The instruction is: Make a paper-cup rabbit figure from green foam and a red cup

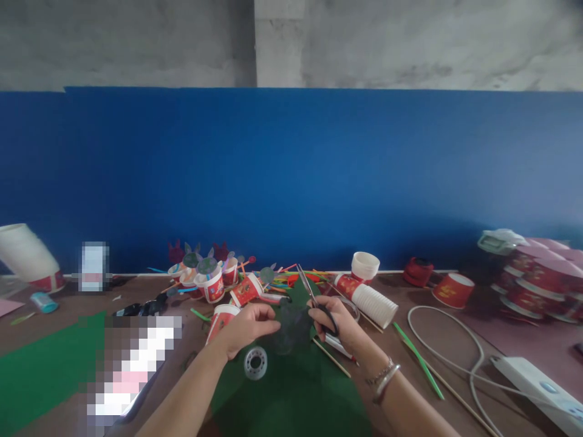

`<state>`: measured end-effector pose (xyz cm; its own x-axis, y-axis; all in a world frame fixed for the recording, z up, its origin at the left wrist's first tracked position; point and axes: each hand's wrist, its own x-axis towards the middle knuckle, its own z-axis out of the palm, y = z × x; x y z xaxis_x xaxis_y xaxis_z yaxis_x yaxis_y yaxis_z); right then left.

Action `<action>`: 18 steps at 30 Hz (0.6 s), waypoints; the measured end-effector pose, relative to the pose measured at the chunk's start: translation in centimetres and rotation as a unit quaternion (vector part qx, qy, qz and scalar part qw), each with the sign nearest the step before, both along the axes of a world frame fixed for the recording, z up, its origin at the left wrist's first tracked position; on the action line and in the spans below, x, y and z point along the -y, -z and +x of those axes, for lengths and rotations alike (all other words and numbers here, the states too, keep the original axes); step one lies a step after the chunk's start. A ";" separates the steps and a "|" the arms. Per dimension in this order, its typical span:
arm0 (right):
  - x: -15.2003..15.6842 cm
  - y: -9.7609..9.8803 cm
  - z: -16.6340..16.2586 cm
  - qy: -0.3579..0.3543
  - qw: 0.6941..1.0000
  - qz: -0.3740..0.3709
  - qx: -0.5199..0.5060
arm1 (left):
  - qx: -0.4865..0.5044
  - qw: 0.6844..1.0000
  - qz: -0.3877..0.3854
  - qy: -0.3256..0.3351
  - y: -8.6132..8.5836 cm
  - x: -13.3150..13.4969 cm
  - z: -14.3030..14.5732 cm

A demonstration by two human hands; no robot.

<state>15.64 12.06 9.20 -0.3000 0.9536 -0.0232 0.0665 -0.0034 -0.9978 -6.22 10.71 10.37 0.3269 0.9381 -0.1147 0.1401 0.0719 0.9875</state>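
Observation:
Over the green sheet (291,400), my left hand (248,328) pinches the left edge of a dark, blurry, thin piece (291,331); its exact kind does not show. My right hand (334,321) grips a pair of scissors (306,283) by the black handles, with the blades pointing up and away from the dark piece. My right fingertips are close to that piece's right edge; whether they touch it I cannot tell. A roll of tape (255,363) lies just below my left hand. Beneath my right hand are a marker (341,351) and a thin wooden stick (331,357).
Red and white paper cups (209,285) with animal-shaped cutouts stand behind my left hand. A stack of cups (374,306) lies to the right. Farther right are a looped cable (480,352), a power strip (537,388) and piled red tubs (542,279). A blue partition (291,176) borders the back.

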 end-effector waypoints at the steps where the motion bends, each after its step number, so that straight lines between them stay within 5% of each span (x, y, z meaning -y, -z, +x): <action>1: 0.0 0.0 0.0 0.003 1.000 -0.003 -0.007 | -0.006 1.000 0.002 0.007 0.1 0.0 0.1; 4: -0.2 0.1 -0.2 0.046 0.998 -0.001 -0.051 | 0.009 1.000 -0.024 0.008 0.2 0.0 0.5; 7: -0.3 0.3 -0.7 0.098 0.990 0.002 -0.100 | 0.112 0.990 -0.063 -0.062 0.4 -0.1 1.4; 12: 0.4 0.9 -2.4 0.075 0.992 -0.028 -0.095 | 0.329 0.911 -0.123 -0.216 1.6 0.2 3.4; 18: 1.0 0.9 -3.2 0.092 0.990 -0.039 -0.102 | 0.334 0.910 -0.137 -0.206 2.4 0.3 3.9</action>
<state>12.47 11.04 8.31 -0.1266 0.9904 -0.0562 -0.1455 -0.0746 -0.9865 -2.27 10.42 7.94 0.0358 0.9628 -0.2677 -0.5788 0.2384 0.7798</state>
